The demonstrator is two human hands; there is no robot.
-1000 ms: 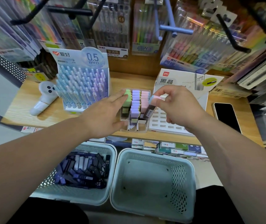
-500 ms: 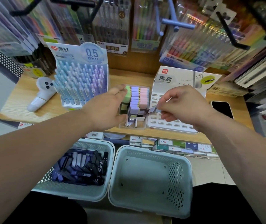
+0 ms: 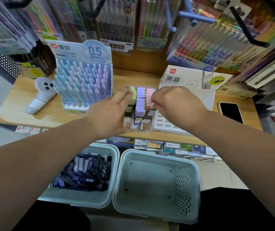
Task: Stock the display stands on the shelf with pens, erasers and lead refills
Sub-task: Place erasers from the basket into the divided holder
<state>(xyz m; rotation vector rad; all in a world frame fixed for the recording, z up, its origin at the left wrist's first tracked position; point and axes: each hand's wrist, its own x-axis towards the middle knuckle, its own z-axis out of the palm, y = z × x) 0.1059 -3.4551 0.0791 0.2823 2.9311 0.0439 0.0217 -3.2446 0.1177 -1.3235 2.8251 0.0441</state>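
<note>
Left hand: the left hand (image 3: 110, 114) lies flat with fingers straight, its tips against the green erasers (image 3: 132, 97) on the left side of the eraser stand (image 3: 137, 130), centre of the frame; it grips nothing.
Right hand: the right hand (image 3: 175, 104) is curled over the pink row, seemingly pinching a pink eraser (image 3: 152, 106); the pinch is partly hidden.
Risk, eraser: set in crooked, it could ride up over its neighbours or tip the packed row.
Risk, stand: a hard push could slide the light stand toward the shelf (image 3: 33, 112) edge if the bracing hand lifts.
Lead refills: the lead refills (image 3: 86, 174) are heaped in the lower-left basket (image 3: 76, 200), not yet on the lead stand (image 3: 183, 80).
Pen stand writing: the pen stand (image 3: 83, 80) reads "爱好" and "0.5 mm".
Lead stand writing: "黑晶", "HB 0.5", red deli logo.
Refill cases: "HB 0.5", "HB 0.7".
</note>
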